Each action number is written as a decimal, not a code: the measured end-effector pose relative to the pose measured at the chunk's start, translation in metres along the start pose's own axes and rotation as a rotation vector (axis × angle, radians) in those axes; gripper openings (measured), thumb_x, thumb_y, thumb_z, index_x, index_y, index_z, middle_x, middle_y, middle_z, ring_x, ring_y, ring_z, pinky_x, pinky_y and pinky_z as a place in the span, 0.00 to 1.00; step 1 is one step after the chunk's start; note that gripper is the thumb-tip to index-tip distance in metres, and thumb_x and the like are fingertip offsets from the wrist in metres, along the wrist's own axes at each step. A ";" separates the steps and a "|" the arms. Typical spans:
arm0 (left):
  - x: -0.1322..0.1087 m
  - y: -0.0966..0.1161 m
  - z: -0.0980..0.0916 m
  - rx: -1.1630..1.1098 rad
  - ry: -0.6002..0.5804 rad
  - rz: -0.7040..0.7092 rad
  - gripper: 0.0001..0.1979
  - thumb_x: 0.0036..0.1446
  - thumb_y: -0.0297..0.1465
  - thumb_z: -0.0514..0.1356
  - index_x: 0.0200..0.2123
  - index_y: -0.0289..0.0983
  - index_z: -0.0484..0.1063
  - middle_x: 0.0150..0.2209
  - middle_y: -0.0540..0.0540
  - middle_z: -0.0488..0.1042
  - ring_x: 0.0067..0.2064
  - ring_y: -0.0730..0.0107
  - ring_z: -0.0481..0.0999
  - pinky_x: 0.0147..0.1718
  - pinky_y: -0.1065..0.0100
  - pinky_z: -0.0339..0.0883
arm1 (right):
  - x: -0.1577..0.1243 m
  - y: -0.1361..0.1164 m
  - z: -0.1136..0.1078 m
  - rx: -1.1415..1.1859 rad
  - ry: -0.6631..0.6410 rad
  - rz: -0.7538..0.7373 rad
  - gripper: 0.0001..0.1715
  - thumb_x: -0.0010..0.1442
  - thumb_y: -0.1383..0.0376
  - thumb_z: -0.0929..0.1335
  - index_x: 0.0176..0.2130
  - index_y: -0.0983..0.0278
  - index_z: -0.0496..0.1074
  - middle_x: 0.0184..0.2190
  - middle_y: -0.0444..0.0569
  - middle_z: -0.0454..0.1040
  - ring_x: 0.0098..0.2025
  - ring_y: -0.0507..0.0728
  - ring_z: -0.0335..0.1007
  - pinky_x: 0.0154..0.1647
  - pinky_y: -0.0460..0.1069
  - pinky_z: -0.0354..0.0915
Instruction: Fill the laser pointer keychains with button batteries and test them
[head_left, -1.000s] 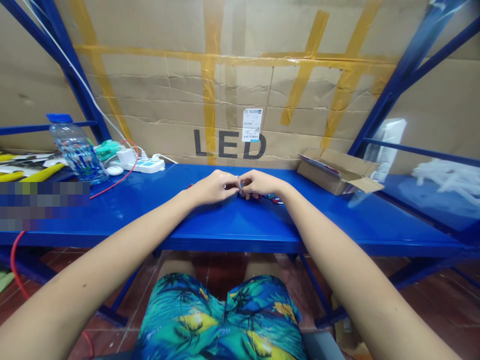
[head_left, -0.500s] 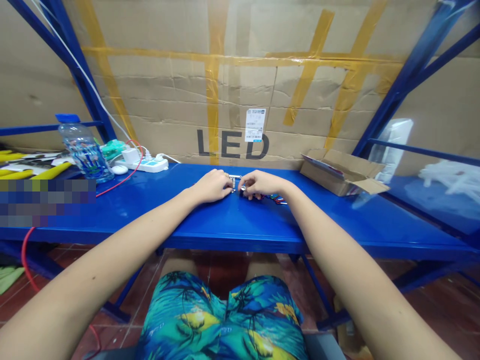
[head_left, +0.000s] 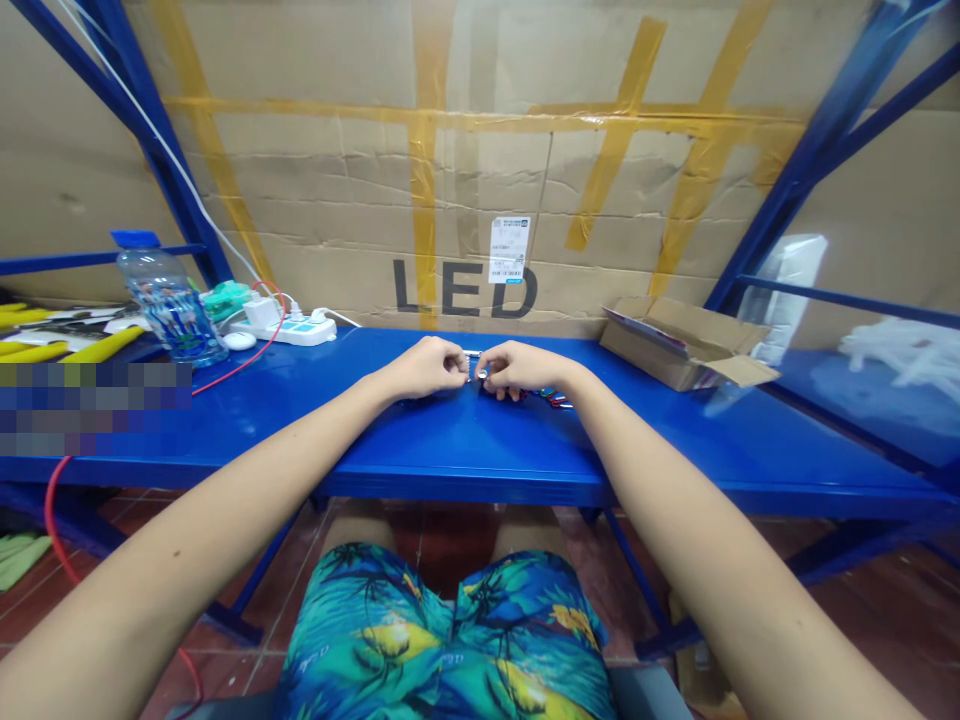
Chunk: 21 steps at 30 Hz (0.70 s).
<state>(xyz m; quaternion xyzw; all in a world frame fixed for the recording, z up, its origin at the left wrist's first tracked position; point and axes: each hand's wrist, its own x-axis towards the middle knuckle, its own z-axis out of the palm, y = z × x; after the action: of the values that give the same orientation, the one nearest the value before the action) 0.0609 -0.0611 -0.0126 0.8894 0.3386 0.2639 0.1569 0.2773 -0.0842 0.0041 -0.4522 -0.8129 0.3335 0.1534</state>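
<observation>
My left hand [head_left: 429, 368] rests on the blue tabletop [head_left: 465, 445] with thumb and fingertips closed together. What it pinches, if anything, is too small to make out, but a row of small silver pieces [head_left: 469, 366] shows at its fingertips. Just to the right, my right hand [head_left: 523, 366] curls its fingers around a small round silver piece [head_left: 482, 375] with a dark part below it. A thin silver bar [head_left: 472, 353] lies behind the gap between both hands. Several slim red, green and blue shiny pieces [head_left: 555, 399] stick out from beneath my right hand.
An open cardboard box [head_left: 667, 350] stands at the right rear. Toward the left are a bottle with a blue cap [head_left: 169, 300], a white power strip [head_left: 307, 328], a red cable [head_left: 247, 365] and yellow-handled tools [head_left: 105, 343]. A large carton [head_left: 337, 200] closes off the back.
My left hand's fingers have drawn together and lifted slightly, now covering part of the silver row. My right hand stays nearly in place, with the round silver piece shifted a little left.
</observation>
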 end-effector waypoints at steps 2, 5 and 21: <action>-0.001 0.003 0.000 -0.065 0.088 0.056 0.05 0.50 0.30 0.64 0.32 0.34 0.77 0.26 0.49 0.77 0.26 0.74 0.72 0.26 0.73 0.64 | 0.000 -0.001 0.001 0.006 0.021 0.007 0.10 0.53 0.73 0.69 0.38 0.64 0.73 0.25 0.45 0.76 0.22 0.50 0.70 0.22 0.44 0.66; -0.003 0.010 0.002 -0.144 0.100 0.115 0.07 0.54 0.32 0.64 0.34 0.34 0.77 0.27 0.49 0.79 0.26 0.75 0.74 0.27 0.73 0.67 | -0.001 -0.001 0.002 -0.007 0.028 0.003 0.10 0.54 0.74 0.69 0.38 0.65 0.72 0.25 0.45 0.76 0.22 0.50 0.70 0.22 0.43 0.65; -0.004 0.010 0.000 -0.006 0.152 0.316 0.07 0.59 0.32 0.61 0.34 0.36 0.79 0.29 0.49 0.79 0.29 0.72 0.76 0.31 0.71 0.68 | -0.001 -0.004 0.003 0.069 0.027 0.000 0.08 0.57 0.74 0.70 0.39 0.66 0.73 0.26 0.45 0.77 0.24 0.52 0.74 0.22 0.44 0.70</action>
<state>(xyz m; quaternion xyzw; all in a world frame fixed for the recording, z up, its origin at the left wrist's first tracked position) 0.0634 -0.0712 -0.0101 0.9086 0.2049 0.3527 0.0900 0.2740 -0.0880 0.0043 -0.4513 -0.7987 0.3550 0.1800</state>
